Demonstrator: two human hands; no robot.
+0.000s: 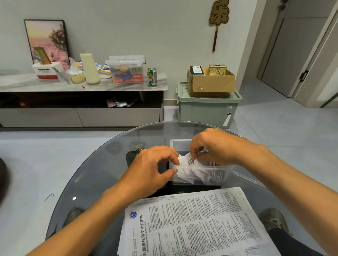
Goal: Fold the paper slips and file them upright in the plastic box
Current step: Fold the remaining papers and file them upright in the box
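A clear plastic box [220,167] stands on the round glass table [100,169] and holds several folded white paper slips [187,174] leaning upright. My left hand [152,169] grips the box's near left corner, thumb on the rim. My right hand [213,145] reaches over the box from the right, its fingertips pinching a folded slip [190,158] among the others. A stack of unfolded printed sheets [193,225] lies flat in front of the box.
The box's clear lid [249,179] lies to its right on the glass. A dark object [131,158] sits left of the box, behind my left hand. Beyond the table stand a low cabinet [76,112] and a green bin [208,108] with a cardboard box.
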